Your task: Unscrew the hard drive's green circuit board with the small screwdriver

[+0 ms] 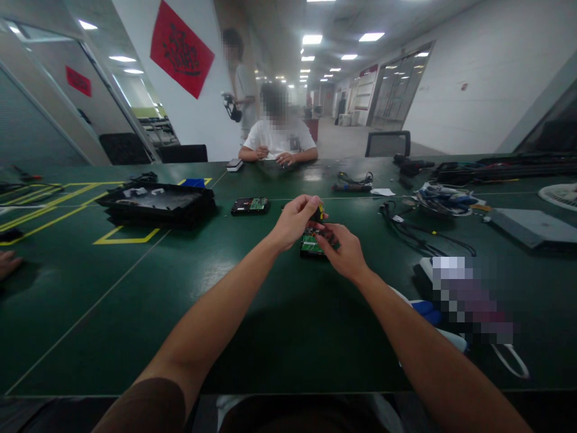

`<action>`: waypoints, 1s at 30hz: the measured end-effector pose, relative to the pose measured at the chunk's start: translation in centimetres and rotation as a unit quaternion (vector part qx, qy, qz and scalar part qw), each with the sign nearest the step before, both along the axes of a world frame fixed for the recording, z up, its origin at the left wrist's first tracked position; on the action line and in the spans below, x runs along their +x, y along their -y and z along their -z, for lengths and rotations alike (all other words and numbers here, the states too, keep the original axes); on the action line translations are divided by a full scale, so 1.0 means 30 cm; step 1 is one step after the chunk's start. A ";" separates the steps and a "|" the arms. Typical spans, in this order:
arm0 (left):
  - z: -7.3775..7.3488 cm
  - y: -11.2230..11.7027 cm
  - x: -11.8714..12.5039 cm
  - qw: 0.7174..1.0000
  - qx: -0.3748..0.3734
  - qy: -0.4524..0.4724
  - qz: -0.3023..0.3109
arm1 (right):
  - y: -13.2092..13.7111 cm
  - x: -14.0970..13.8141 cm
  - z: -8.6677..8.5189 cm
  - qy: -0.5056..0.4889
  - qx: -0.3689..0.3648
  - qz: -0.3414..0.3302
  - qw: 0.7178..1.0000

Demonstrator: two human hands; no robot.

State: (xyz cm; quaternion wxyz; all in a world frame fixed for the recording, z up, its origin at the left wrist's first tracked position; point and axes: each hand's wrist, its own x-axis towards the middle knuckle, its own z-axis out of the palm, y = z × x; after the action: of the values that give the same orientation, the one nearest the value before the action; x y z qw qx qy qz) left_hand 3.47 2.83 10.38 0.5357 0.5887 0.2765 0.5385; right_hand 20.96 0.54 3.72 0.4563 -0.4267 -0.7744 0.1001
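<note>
A hard drive (311,245) with a green circuit board facing up lies on the table in front of me. Over it, my left hand (295,222) is closed around the black-and-yellow handle of a screwdriver (320,211), held upright with its lower end toward the drive. My right hand (345,248) reaches in from the right, its thumb and fingertips bent together at the drive's top, close below the handle. What the right fingertips pinch is hidden. A second hard drive (250,205) rests apart, to the left.
On the left sit black trays (157,201). To the right are cables (419,231), a bundle of wires (446,199), a grey metal box (534,228) and a blurred-out object (471,300). A person (279,138) sits opposite; another's hand (9,263) shows at the left edge.
</note>
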 end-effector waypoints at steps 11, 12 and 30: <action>0.095 -0.077 -0.036 0.981 0.043 -0.184 -0.049 | -0.043 0.033 0.037 -0.048 -0.010 0.111 0.993; 0.122 -0.097 -0.054 0.972 0.036 -0.210 -0.096 | -0.054 0.045 0.042 -0.072 -0.020 0.123 0.990; 0.327 -0.267 -0.079 0.935 -0.009 -0.314 -0.164 | -0.134 0.116 0.089 -0.255 -0.044 0.149 0.954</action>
State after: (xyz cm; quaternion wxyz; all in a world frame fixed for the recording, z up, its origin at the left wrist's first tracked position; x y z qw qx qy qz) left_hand 1.08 10.85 0.56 0.3311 0.6696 0.5282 0.4037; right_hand 24.43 4.56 1.04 0.6293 -0.5173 -0.5543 0.1707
